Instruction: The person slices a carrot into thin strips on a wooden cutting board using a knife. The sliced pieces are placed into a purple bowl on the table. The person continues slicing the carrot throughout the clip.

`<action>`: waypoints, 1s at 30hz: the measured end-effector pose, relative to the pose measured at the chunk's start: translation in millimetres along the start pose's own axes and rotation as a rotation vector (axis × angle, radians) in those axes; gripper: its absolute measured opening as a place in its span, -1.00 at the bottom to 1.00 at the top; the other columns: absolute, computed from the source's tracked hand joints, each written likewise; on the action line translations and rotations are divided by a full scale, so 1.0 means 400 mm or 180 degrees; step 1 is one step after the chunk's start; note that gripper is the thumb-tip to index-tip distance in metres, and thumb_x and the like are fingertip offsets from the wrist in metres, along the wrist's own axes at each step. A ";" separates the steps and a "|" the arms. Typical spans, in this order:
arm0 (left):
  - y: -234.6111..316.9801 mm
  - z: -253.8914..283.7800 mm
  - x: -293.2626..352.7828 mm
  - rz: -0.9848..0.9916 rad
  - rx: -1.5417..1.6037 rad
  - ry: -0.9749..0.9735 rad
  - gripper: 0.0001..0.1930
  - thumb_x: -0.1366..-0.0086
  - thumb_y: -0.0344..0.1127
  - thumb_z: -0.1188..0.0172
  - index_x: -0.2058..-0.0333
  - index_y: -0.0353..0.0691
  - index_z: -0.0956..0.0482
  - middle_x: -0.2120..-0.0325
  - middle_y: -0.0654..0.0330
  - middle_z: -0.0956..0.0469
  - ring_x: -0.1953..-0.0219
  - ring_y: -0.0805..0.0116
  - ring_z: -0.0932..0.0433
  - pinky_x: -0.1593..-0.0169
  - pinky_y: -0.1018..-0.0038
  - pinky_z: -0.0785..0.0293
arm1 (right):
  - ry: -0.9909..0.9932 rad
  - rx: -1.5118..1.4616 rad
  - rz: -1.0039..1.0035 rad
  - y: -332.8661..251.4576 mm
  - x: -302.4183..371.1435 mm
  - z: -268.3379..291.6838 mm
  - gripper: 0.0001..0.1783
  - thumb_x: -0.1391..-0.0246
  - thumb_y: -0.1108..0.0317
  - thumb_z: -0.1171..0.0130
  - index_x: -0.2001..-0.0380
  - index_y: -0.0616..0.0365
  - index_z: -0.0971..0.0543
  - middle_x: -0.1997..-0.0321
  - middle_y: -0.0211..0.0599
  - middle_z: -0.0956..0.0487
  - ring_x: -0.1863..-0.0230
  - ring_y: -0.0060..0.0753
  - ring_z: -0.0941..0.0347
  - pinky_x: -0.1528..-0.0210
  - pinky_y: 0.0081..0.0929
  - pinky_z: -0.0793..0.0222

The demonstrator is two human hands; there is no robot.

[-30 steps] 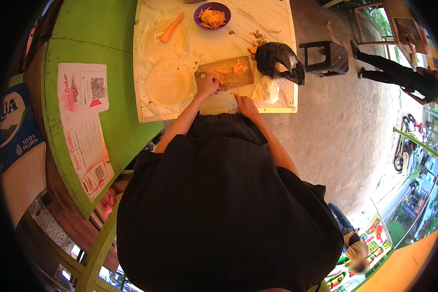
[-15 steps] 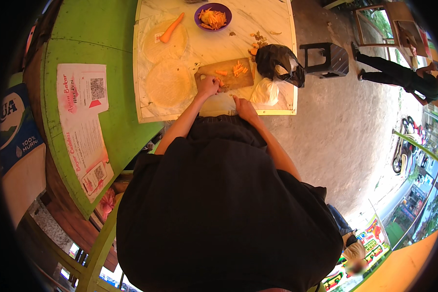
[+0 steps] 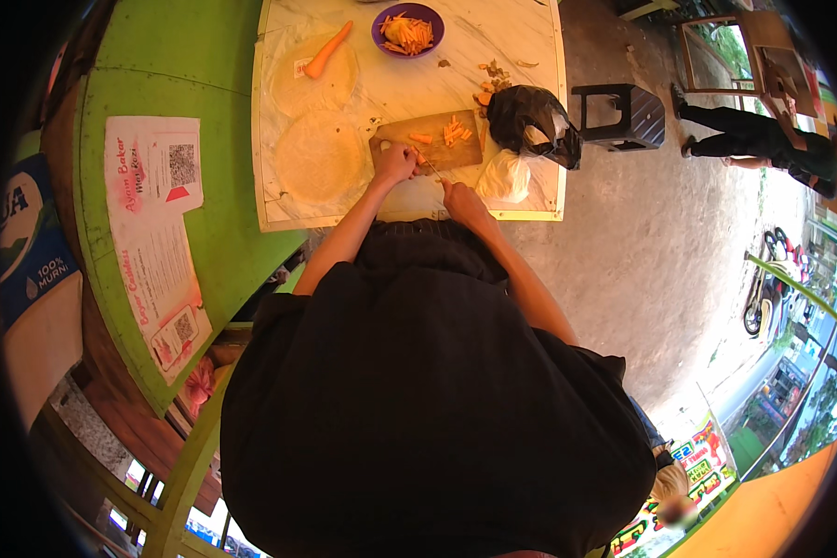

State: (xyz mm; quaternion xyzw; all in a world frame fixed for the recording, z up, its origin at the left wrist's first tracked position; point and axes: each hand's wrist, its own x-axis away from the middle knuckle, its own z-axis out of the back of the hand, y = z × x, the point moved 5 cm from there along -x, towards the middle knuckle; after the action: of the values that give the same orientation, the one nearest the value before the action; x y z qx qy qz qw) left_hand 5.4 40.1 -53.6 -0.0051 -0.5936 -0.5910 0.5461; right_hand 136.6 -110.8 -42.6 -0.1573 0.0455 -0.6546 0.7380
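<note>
Left hand (image 3: 398,165) pinching carrot piece (image 3: 420,159) on board (image 3: 458,156), right hand (image 3: 465,204) gripping knife (image 3: 432,170), blade angled toward carrot: curl left knuckles back, short even strokes, board flat!

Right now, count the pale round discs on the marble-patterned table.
2: the far disc, under the whole carrot; the near disc, left of the left hand. Others may be stacked beneath.

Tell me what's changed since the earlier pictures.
The right hand, gripping a thin-bladed metal knife, shifted slightly left toward the left hand. A dark-clothed background person extends a forearm farther left. No grip visibly changed. The left hand, rectangular brown wooden board, whole orange carrot and round purple bowl stayed put.
</note>
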 end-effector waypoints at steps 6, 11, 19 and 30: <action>0.010 -0.002 -0.001 0.0005 -0.0076 -0.0013 -0.73 -0.56 -0.32 -0.04 0.18 -0.42 -0.61 0.45 0.05 -0.72 0.50 0.38 -0.68 0.38 0.42 -0.61 | 0.0145 0.0315 0.0051 0.027 0.003 -0.076 -0.66 -0.39 0.41 0.01 -0.08 0.44 -0.52 0.51 -0.04 -0.53 0.58 -0.07 -0.53 0.57 -0.18 -0.45; 0.005 0.002 0.000 0.0017 0.0009 -0.0024 -0.73 -0.56 -0.31 -0.04 0.18 -0.42 -0.62 0.44 0.05 -0.72 0.51 0.39 -0.67 0.37 0.43 -0.61 | 0.0391 0.0269 0.0377 0.014 0.016 -0.039 -0.61 -0.38 0.43 0.01 -0.16 0.46 -0.47 0.45 -0.04 -0.54 0.49 -0.05 -0.56 0.49 -0.20 -0.48; 0.013 0.004 0.013 0.0050 0.0067 0.0026 -0.72 -0.57 -0.29 -0.04 0.16 -0.42 -0.63 0.45 0.05 -0.71 0.49 0.39 -0.67 0.36 0.44 -0.62 | 0.0407 -0.0058 0.0012 0.017 0.024 -0.081 -0.58 -0.36 0.46 0.02 -0.21 0.46 -0.44 0.34 0.08 -0.56 0.43 0.09 -0.52 0.42 -0.06 -0.48; 0.012 -0.001 0.012 0.0017 -0.0070 0.0084 -0.70 -0.59 -0.26 -0.02 0.15 -0.38 -0.64 0.45 0.08 -0.71 0.50 0.42 -0.66 0.38 0.44 -0.60 | 0.0238 -0.0343 -0.0501 0.045 0.002 -0.113 -0.71 -0.43 0.37 -0.04 0.04 0.43 -0.57 0.44 0.01 -0.53 0.50 0.00 -0.52 0.51 -0.07 -0.44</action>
State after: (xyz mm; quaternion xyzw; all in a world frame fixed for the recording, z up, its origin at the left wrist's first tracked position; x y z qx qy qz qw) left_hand 7.1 38.2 -47.3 -0.0048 -0.5799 -0.5960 0.5554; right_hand 141.5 -117.6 -90.5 -0.1754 0.0957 -0.7126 0.6725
